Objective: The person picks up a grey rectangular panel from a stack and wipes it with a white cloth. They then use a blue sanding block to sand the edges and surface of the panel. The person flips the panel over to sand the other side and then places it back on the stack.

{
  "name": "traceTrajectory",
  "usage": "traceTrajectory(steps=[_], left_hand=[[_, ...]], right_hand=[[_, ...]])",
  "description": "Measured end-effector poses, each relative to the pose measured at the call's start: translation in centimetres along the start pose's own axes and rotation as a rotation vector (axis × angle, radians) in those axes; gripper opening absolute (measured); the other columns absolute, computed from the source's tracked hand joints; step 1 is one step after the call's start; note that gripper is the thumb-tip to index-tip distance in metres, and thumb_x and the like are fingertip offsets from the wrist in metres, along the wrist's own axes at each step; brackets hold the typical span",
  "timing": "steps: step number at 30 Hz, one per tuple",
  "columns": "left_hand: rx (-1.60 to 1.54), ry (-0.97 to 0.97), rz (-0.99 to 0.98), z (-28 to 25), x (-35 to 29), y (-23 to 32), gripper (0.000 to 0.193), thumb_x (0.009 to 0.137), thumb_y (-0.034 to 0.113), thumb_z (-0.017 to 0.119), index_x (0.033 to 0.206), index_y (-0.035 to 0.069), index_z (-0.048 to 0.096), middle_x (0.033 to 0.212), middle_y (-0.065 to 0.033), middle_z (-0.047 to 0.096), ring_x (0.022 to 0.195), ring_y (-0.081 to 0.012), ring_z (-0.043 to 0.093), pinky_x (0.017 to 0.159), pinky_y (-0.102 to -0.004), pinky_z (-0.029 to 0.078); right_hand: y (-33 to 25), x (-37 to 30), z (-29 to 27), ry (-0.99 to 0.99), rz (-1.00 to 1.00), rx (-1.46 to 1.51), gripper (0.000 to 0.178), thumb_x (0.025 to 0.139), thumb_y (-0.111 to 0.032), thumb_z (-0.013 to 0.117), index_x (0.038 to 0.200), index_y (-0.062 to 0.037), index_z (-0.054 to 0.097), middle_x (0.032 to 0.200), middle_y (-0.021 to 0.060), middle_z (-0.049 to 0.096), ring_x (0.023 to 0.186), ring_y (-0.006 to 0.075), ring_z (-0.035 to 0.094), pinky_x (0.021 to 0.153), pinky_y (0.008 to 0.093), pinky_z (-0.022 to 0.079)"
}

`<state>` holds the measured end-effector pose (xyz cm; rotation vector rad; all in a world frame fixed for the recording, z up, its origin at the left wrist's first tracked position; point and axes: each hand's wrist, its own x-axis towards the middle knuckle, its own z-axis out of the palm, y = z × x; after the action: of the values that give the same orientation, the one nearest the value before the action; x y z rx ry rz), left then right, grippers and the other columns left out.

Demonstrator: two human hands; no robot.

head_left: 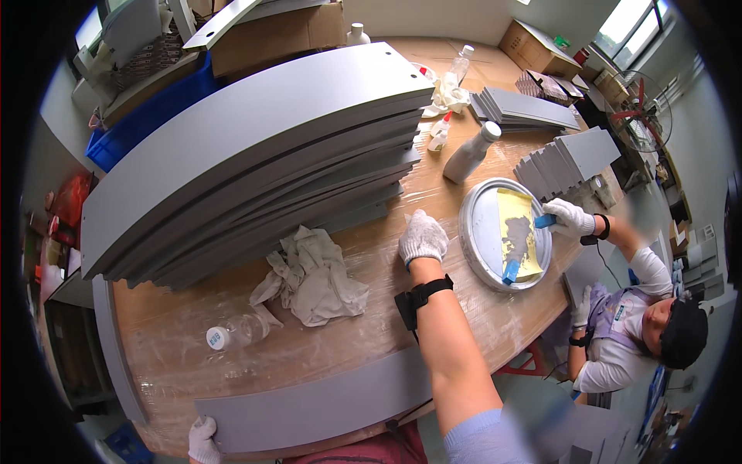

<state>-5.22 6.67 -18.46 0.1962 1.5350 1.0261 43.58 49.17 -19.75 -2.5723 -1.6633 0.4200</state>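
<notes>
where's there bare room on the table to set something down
Bare tabletop shows between the white rag and the right hand, and between the clear bottle and the grey panel along the near edge. It is crowded around the round lid, with a grey bottle and stacked grey pieces close by.

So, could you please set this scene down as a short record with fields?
Left hand: gloved, gripping the left end of the long gray panel
Right hand: gloved, between the white cloth and the round container; unclear whether it holds anything
Co-worker's hand: gloved, holding a blue tool at the container
On the container: yellow sheet with gray patches
Beyond the cloth: tall stack of curved gray panels
Near the cloth: clear bottle
</notes>
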Motion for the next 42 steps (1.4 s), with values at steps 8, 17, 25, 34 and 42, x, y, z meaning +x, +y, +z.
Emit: traceTrajectory(steps=[8, 17, 25, 34, 42], left_hand=[[0.022, -0.027, -0.041, 0.7, 2.7, 2.7, 0.042, 0.094, 0.019, 0.063, 0.13, -0.002, 0.057, 0.121, -0.0148, 0.067, 0.108, -0.0304, 0.067, 0.095, -0.046, 0.056], [0.334, -0.087, -0.263, -1.5, 5.5, 4.7, 0.058, 0.1, 0.046, 0.061, 0.135, 0.0, 0.058, 0.131, -0.0107, 0.064, 0.117, -0.0296, 0.061, 0.103, -0.0438, 0.047], [0.482, -0.084, -0.231, 1.0, 7.7, 4.1, 0.06, 0.097, 0.046, 0.063, 0.138, 0.003, 0.056, 0.138, -0.0125, 0.06, 0.126, -0.0326, 0.054, 0.111, -0.0471, 0.041], [0.594, -0.105, -0.279, 1.4, 9.0, 4.3, 0.058, 0.098, 0.045, 0.062, 0.138, 0.002, 0.056, 0.138, -0.0131, 0.06, 0.127, -0.0327, 0.054, 0.112, -0.0473, 0.04], [0.559, -0.117, -0.303, 0.7, 9.9, 4.1, 0.057, 0.099, 0.043, 0.061, 0.138, 0.002, 0.056, 0.139, -0.0137, 0.06, 0.128, -0.0328, 0.054, 0.112, -0.0475, 0.04]], right_hand=[[1.3, -0.6, -1.1, -0.11, 0.15, 0.185, 0.035, 0.093, -0.023, 0.063, 0.123, -0.0053, 0.063, 0.123, 0.0235, 0.068, 0.118, 0.038, 0.066, 0.099, 0.0473, 0.052], [5.0, -10.2, -0.4, 0.097, -0.03, 0.564, 0.027, 0.087, -0.014, 0.06, 0.114, -0.0083, 0.062, 0.12, 0.0228, 0.062, 0.105, 0.0435, 0.065, 0.089, 0.0507, 0.055], [12.4, -26.4, 5.6, 0.245, 0.328, 0.315, 0.02, 0.089, -0.013, 0.059, 0.108, -0.0078, 0.062, 0.101, 0.0144, 0.064, 0.091, 0.0329, 0.07, 0.071, 0.046, 0.059], [5.9, -28.1, 11.7, 0.188, -0.094, 0.244, 0.02, 0.087, -0.013, 0.059, 0.106, -0.0082, 0.063, 0.093, 0.0086, 0.062, 0.082, 0.0267, 0.067, 0.062, 0.0413, 0.058], [9.4, -24.8, 10.3, 0.578, 0.3, 0.255, 0.016, 0.086, -0.012, 0.059, 0.102, -0.0099, 0.062, 0.085, 0.0069, 0.06, 0.073, 0.0229, 0.067, 0.055, 0.0366, 0.057]])
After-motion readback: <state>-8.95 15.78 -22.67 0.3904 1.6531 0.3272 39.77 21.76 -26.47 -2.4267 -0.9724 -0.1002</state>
